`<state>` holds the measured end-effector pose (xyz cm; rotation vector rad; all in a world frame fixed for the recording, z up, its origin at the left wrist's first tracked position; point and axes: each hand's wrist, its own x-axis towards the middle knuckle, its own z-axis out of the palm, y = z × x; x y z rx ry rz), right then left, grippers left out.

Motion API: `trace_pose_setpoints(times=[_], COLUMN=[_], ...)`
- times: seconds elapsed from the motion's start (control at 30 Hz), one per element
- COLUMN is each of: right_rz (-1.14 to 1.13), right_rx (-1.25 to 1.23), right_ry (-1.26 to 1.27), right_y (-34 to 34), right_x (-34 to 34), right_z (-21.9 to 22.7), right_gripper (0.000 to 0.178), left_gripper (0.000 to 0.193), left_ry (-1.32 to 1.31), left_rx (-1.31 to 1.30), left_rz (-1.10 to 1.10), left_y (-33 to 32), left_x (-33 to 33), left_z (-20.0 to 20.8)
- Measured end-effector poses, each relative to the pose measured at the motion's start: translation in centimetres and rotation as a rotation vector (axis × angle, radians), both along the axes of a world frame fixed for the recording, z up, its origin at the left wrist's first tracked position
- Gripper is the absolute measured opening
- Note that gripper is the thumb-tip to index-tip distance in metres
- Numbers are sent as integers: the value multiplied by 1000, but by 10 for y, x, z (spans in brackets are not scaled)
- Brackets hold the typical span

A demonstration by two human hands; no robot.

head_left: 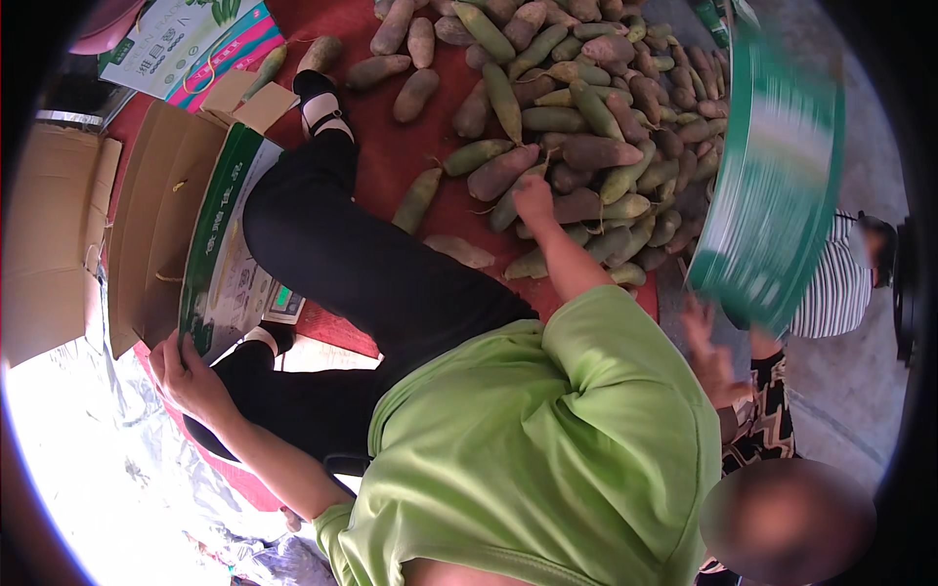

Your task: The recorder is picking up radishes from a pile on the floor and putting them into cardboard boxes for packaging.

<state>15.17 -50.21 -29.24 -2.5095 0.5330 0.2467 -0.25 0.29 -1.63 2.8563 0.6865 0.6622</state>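
Note:
At the lower left, my left hand (193,383) has its fingers hooked on the near edge of an open cardboard box (227,210) with a green and white printed side. My right hand (533,202) is closed on a green radish (506,209) at the near left side of the heap. The heap of radishes (596,151), some green and some purplish, lies on a red cloth. My palm and fingers partly cover the held radish. The inside of the box is mostly hidden.
A scale (283,301) with a lit display shows beside the box. Another open carton (49,239) stands far left, a printed carton (186,49) at the back left. On the right, a co-worker's hand (718,366) is near a motion-blurred green carton (772,176). Loose radishes (415,95) lie behind my foot.

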Motion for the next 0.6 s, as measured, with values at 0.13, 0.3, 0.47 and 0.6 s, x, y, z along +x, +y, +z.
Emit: trace_pose_setpoints(times=[0.13, 0.3, 0.47, 0.6], right_rz=[-441, -555, -603, -630], right_rx=[-66, 353, 142, 391], right_ry=[79, 206, 216, 182], right_y=[1, -32, -97, -43], right_x=[19, 32, 28, 29], right_z=[-20, -107, -157, -116], right_gripper=[55, 47, 33, 39], left_gripper=[9, 10, 17, 17], left_ry=[0, -29, 117, 149], left_rx=[-22, -4, -183, -168], left_rz=[74, 7, 88, 153], left_y=[-4, -7, -18, -17], left_x=[-5, -6, 12, 6], left_z=[5, 5, 8, 24])
